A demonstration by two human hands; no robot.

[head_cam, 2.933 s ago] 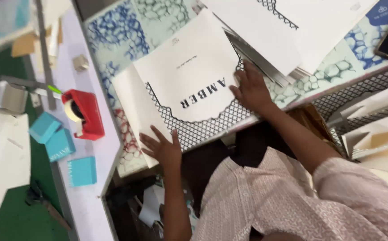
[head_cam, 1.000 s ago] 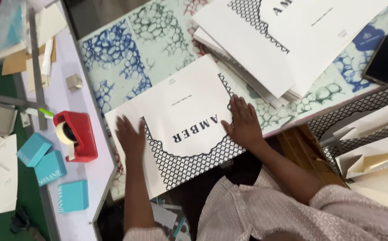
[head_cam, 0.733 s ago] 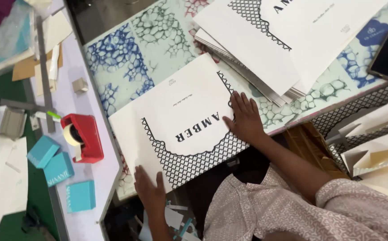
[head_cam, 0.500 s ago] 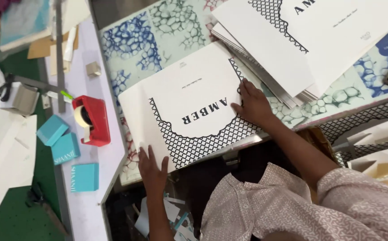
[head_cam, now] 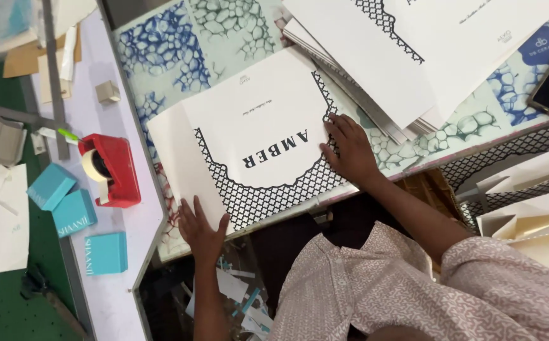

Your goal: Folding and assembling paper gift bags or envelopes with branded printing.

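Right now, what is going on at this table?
A person presses a large white printed sheet flat on a patterned table. The right hand lies on its black lattice border, the left hand at its near corner. A stack of similar sheets lies beyond; a red tape dispenser sits to the left.

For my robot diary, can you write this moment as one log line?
left hand: flat on printed sheet corner | right hand: pressing its lattice edge | red tape dispenser: nearby

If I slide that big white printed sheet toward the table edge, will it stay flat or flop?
The printed sheet looks thin and wide, so it will likely droop once it overhangs the table. It seems light; the right hand and left hand press it flat. Its smooth face may slide easily.
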